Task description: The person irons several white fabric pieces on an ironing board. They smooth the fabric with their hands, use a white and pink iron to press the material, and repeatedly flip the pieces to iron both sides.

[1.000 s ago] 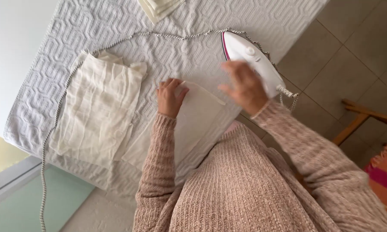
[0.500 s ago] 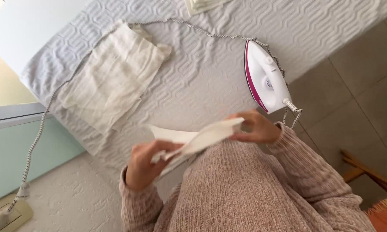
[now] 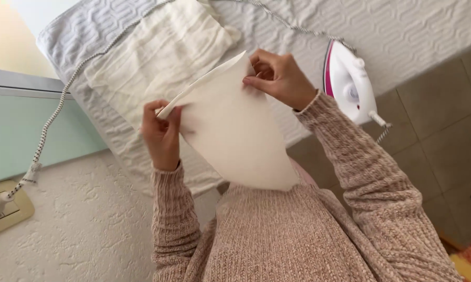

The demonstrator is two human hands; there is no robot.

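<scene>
Hands lift cloth (image 3: 235, 141) above ironing board (image 3: 418, 31), iron (image 3: 348, 83) beside

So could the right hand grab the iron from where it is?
Probably yes, but not straight away. The iron stands just beside the right hand with nothing between them, yet that hand and the left hand are pinching the white cloth, so it would have to let go first.

Two cloths here — one held up (image 3: 235, 136), one lying folded (image 3: 157, 57). One iron (image 3: 348, 83), one cord (image 3: 52, 117), two hands — left (image 3: 162, 136), right (image 3: 277, 78).
</scene>
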